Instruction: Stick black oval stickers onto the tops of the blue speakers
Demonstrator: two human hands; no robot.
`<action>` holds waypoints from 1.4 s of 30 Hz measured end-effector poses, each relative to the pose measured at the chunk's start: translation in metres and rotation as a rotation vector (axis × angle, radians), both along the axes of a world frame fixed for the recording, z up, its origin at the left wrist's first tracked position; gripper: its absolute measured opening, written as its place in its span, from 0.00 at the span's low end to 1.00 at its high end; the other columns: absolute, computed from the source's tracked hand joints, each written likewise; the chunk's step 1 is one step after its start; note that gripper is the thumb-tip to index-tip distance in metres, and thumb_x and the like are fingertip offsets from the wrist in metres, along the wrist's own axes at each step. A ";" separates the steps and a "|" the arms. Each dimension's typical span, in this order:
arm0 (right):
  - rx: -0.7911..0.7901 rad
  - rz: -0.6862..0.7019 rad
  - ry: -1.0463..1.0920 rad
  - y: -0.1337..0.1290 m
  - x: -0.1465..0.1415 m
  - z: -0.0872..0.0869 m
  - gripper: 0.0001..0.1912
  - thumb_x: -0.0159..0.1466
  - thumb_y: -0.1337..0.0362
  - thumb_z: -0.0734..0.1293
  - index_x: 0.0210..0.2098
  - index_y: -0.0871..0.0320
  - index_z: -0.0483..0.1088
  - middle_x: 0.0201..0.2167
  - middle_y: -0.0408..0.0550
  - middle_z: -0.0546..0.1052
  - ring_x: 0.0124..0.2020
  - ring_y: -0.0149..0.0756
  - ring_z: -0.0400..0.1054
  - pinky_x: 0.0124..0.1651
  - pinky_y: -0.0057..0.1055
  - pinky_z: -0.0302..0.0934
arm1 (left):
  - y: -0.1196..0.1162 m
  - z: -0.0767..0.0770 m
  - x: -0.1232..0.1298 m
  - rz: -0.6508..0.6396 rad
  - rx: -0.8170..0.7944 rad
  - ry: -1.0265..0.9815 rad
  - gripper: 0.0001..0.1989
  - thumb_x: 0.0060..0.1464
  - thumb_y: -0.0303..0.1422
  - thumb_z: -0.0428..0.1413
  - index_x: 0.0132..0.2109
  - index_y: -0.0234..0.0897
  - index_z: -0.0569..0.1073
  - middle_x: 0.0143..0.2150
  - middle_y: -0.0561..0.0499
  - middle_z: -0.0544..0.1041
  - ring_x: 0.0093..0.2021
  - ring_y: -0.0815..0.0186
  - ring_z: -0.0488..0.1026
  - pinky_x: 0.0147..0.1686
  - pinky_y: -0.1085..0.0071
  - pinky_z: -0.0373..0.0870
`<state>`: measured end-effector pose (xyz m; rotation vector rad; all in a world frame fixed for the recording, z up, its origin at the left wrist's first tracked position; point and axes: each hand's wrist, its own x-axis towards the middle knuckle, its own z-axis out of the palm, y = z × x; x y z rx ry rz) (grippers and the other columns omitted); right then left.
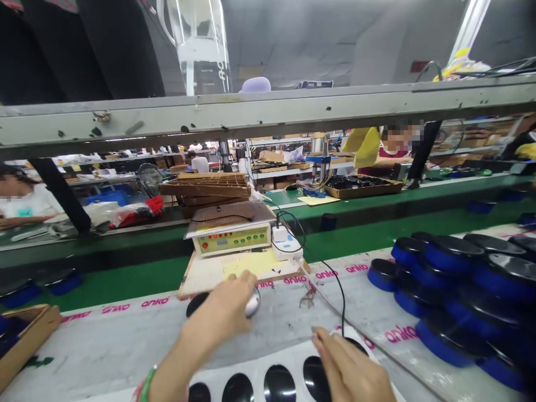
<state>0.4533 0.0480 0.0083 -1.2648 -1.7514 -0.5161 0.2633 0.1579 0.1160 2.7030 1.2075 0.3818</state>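
My left hand (pixel 226 306), blurred by motion, reaches over the bench with curled fingers. A small rounded silver-white object (pixel 253 303) shows at its thumb side, and I cannot tell whether the hand grips it. A black round piece (pixel 196 303) lies partly hidden behind the wrist. My right hand (pixel 355 368) is over the right part of a white sheet (pixel 256 365) bearing several glossy black round stickers (pixel 280 384). Its fingers are pressed together, and whatever is between the fingertips is hidden. Another black sticker shows past its knuckles.
Stacked blue round parts with black tops (pixel 450 312) fill the right side. Ahead are a control box (pixel 234 239), a white power strip (pixel 288 245) and a black cable (pixel 341 285). A cardboard box (pixel 37 340) stands left. A shelf beam (pixel 268 114) crosses overhead; co-workers sit beyond the green belt (pixel 355 237).
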 end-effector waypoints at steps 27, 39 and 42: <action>0.208 0.209 0.251 -0.024 0.028 0.013 0.20 0.72 0.58 0.50 0.37 0.59 0.69 0.18 0.42 0.69 0.18 0.29 0.64 0.22 0.27 0.56 | 0.028 -0.045 0.245 -0.352 -0.750 -0.712 0.29 0.42 0.37 0.66 0.52 0.33 0.68 0.53 0.41 0.70 0.52 0.54 0.68 0.57 0.51 0.61; 0.099 0.077 0.371 -0.039 0.020 0.048 0.10 0.68 0.59 0.60 0.43 0.53 0.71 0.31 0.44 0.80 0.29 0.32 0.75 0.33 0.22 0.68 | -0.054 -0.012 0.046 -0.217 -1.523 -1.350 0.23 0.49 0.44 0.62 0.48 0.36 0.73 0.48 0.41 0.75 0.45 0.55 0.75 0.38 0.63 0.75; 0.040 0.088 0.351 -0.037 0.009 0.058 0.10 0.68 0.58 0.60 0.39 0.54 0.72 0.29 0.44 0.80 0.27 0.32 0.75 0.29 0.21 0.68 | -0.054 -0.011 0.047 -0.110 -1.601 -1.438 0.21 0.56 0.42 0.56 0.50 0.31 0.72 0.46 0.39 0.76 0.44 0.57 0.75 0.38 0.62 0.76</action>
